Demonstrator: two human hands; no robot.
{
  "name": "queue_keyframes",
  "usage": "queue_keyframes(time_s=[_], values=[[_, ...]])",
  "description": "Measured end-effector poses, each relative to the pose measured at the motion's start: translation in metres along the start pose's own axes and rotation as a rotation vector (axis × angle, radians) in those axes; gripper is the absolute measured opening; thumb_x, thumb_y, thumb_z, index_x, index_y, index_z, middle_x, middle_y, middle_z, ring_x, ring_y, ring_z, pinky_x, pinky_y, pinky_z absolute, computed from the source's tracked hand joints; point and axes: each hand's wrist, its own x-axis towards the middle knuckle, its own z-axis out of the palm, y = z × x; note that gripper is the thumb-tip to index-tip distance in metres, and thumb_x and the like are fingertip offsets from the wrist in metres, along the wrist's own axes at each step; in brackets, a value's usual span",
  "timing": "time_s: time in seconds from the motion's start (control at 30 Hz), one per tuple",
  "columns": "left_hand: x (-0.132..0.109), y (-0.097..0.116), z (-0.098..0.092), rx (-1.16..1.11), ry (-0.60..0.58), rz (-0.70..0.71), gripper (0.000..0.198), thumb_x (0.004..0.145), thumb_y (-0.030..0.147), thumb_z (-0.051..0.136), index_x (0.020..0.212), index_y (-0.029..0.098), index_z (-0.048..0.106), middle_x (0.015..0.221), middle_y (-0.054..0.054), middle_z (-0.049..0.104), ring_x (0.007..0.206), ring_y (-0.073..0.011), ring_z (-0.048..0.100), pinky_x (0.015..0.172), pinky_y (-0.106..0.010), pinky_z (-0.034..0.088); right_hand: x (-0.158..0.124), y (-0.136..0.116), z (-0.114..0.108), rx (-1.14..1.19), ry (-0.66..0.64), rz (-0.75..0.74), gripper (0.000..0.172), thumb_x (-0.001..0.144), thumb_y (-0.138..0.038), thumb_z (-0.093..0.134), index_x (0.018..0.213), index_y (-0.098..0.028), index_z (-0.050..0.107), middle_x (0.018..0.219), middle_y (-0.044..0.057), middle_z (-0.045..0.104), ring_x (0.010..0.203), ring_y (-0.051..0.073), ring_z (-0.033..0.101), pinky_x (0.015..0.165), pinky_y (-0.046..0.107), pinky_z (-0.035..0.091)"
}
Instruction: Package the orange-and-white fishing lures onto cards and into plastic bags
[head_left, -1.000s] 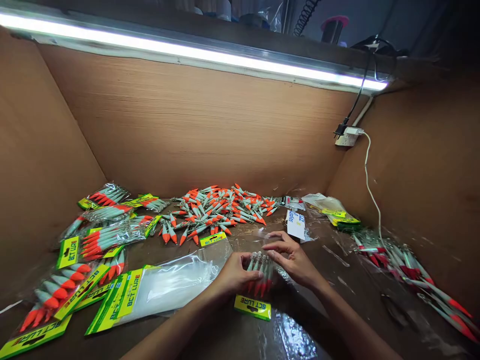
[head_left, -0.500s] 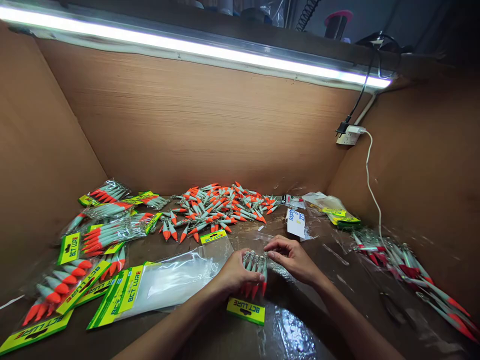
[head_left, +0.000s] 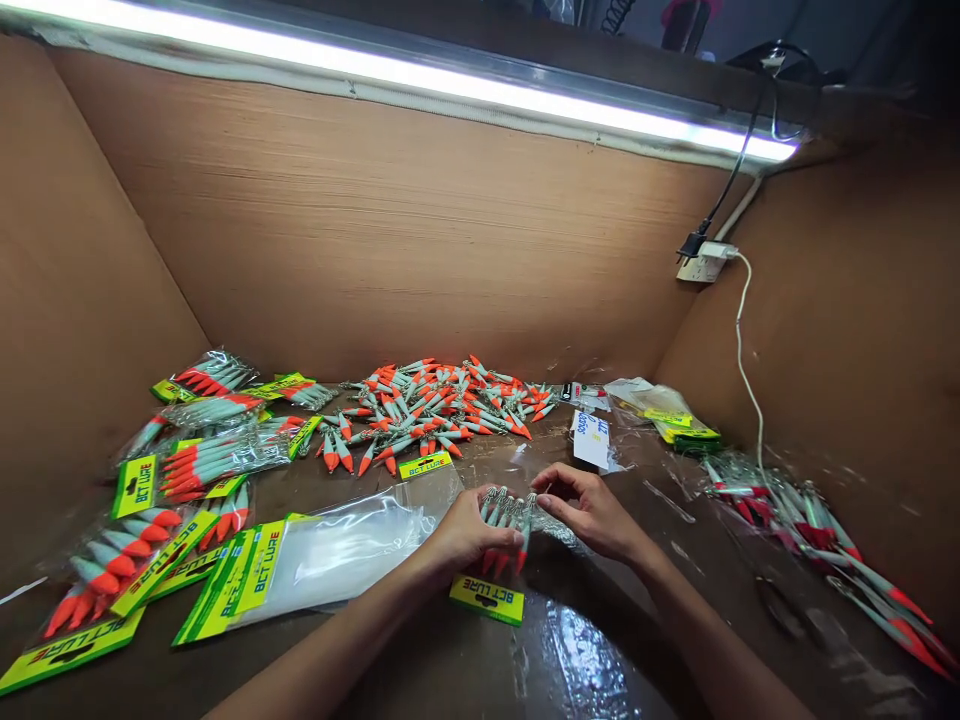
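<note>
Between my hands is a small bunch of fishing lures, pale green with orange tips and metal rings at the far ends. They seem to lie in a clear bag whose yellow BCT LURE header card rests on the table nearer me. My left hand grips the bunch from the left, its thumb across the lures. At the rings of the rightmost lure, the thumb and forefinger of my right hand are pinched together. Whether they hold a ring or the bag's edge is hidden.
Loose lures are heaped at the back. Filled packs lie on the left, beside a stack of flat header bags. Further right are a white label, more packs, longer red-tipped lures and dark pliers.
The camera view has shifted slightly. Both hands stay at the bunch of lures, with my right fingertips still at the ring ends. The header card appears a little higher in view.
</note>
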Motion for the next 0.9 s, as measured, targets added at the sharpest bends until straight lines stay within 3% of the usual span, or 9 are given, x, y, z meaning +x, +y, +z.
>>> queue_keyframes(time_s=[0.27, 0.43, 0.57, 0.7, 0.77, 0.9], values=[[0.0, -0.001, -0.005, -0.014, -0.086, -0.006, 0.077, 0.054, 0.028, 0.093, 0.123, 0.014, 0.062, 0.089, -0.004, 0.071, 0.077, -0.0174, 0.064, 0.069, -0.026, 0.049, 0.002, 0.012, -0.005, 0.027, -0.064, 0.035, 0.017, 0.086, -0.035, 0.069, 0.084, -0.019, 0.075, 0.081, 0.002, 0.072, 0.075, 0.018, 0.064, 0.07, 0.027, 0.048], [0.001, 0.0, -0.014, -0.023, -0.195, -0.033, 0.08, 0.056, 0.031, 0.091, 0.127, 0.015, 0.059, 0.102, -0.007, 0.069, 0.085, -0.02, 0.064, 0.077, -0.03, 0.051, 0.002, 0.016, -0.018, 0.21, -0.263, 0.086, 0.031, 0.082, -0.041, 0.072, 0.106, -0.021, 0.076, 0.098, 0.005, 0.075, 0.087, 0.021, 0.067, 0.077, 0.03, 0.051], [0.002, 0.003, -0.02, 0.177, -0.155, -0.003, 0.089, 0.056, 0.029, 0.089, 0.136, 0.017, 0.052, 0.103, -0.007, 0.067, 0.091, -0.024, 0.062, 0.08, -0.034, 0.05, 0.002, 0.026, -0.016, 0.227, -0.339, 0.13, 0.034, 0.084, -0.039, 0.07, 0.113, -0.022, 0.075, 0.107, 0.006, 0.076, 0.095, 0.023, 0.068, 0.085, 0.034, 0.051], [-0.007, 0.009, -0.016, 0.546, 0.064, 0.206, 0.101, 0.059, 0.023, 0.086, 0.148, 0.024, 0.038, 0.121, -0.01, 0.058, 0.111, -0.0295, 0.054, 0.096, -0.04, 0.043, 0.003, 0.04, -0.004, 0.066, -0.314, 0.165, 0.027, 0.083, -0.03, 0.067, 0.107, -0.021, 0.077, 0.101, 0.005, 0.077, 0.092, 0.025, 0.069, 0.084, 0.035, 0.051], [-0.014, 0.013, -0.01, 0.775, 0.133, 0.31, 0.094, 0.066, 0.028, 0.083, 0.149, 0.028, 0.038, 0.125, -0.01, 0.054, 0.118, -0.031, 0.05, 0.1, -0.042, 0.04, 0.004, 0.044, -0.001, -0.041, -0.304, 0.175, 0.025, 0.083, -0.03, 0.066, 0.103, -0.021, 0.078, 0.096, 0.004, 0.078, 0.088, 0.024, 0.069, 0.082, 0.034, 0.05], [-0.022, 0.018, 0.003, 1.047, 0.12, 0.343, 0.066, 0.081, 0.037, 0.072, 0.141, 0.035, 0.045, 0.118, -0.007, 0.053, 0.111, -0.0281, 0.053, 0.094, -0.041, 0.046, 0.006, 0.046, -0.007, -0.157, -0.355, 0.204, 0.03, 0.08, -0.032, 0.068, 0.107, -0.022, 0.077, 0.092, 0.003, 0.077, 0.082, 0.023, 0.068, 0.076, 0.03, 0.048]])
